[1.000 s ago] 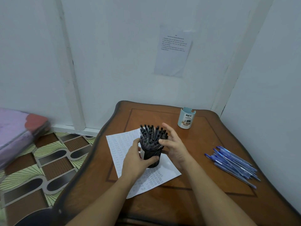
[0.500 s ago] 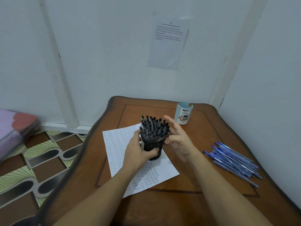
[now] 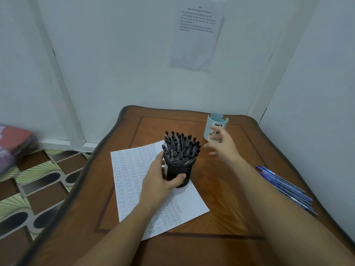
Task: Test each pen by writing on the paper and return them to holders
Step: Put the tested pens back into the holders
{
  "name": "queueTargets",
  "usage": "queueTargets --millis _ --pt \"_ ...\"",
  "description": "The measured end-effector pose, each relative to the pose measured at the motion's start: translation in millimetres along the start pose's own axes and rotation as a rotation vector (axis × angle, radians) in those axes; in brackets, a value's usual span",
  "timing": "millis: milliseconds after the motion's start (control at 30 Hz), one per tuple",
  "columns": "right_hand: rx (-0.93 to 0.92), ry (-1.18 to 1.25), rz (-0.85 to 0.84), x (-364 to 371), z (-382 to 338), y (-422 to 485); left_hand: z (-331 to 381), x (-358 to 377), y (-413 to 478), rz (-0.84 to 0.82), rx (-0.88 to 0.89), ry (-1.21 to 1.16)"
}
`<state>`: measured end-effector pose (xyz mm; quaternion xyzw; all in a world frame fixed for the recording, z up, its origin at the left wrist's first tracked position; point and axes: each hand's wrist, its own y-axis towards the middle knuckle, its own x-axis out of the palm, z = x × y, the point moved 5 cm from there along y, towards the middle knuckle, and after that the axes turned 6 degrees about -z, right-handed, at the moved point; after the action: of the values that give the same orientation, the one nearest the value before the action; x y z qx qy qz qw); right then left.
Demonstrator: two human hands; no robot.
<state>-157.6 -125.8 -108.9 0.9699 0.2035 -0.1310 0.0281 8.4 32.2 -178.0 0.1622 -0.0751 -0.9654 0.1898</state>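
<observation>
- Judged about halfway — black pens point(image 3: 180, 148) fill the black holder point(image 3: 179, 174) at frame centre, standing on the written-over paper point(image 3: 132, 169).
- Blue pens point(image 3: 286, 189) lie loose at the right edge, long axes running diagonally toward lower right; the pale blue holder point(image 3: 217, 121) shows no pens.
- Black pens stand upright, caps up.
- Left hand point(image 3: 159, 181) wraps the black holder; right hand point(image 3: 221, 145) — blurred, fingers spread — holds nothing.
</observation>
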Motion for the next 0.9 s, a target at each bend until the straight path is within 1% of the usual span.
queueTargets --millis 67,100,133,200,267,400,467,567,733,900 --pt "-0.034 -0.096 0.217 -20 5 18 -2 0 1 0.000 -0.007 -0.004" --pt "-0.038 -0.144 0.292 -28 6 26 -3 0 1 0.002 -0.012 -0.004" --pt "-0.026 -0.176 0.340 -35 9 33 -4 0 1 0.004 -0.017 -0.007" --pt "0.022 -0.174 0.378 -43 17 50 -6 1 1 0.008 -0.025 -0.021" --pt "0.062 -0.141 0.359 -45 21 65 -6 2 1 0.011 -0.028 -0.025" --pt "0.098 -0.048 0.252 -36 26 89 -8 2 2 0.019 -0.029 -0.017" --pt "0.111 -0.012 0.261 -34 29 93 -9 3 3 0.019 -0.033 -0.023" --pt "0.074 0.030 0.286 -36 28 87 -9 3 3 0.019 -0.033 -0.031" --pt "0.007 0.047 0.228 -37 19 39 -3 1 2 0.006 -0.020 -0.013" --pt "-0.073 0.025 0.163 -35 11 -39 7 -3 0 -0.009 -0.011 0.032"
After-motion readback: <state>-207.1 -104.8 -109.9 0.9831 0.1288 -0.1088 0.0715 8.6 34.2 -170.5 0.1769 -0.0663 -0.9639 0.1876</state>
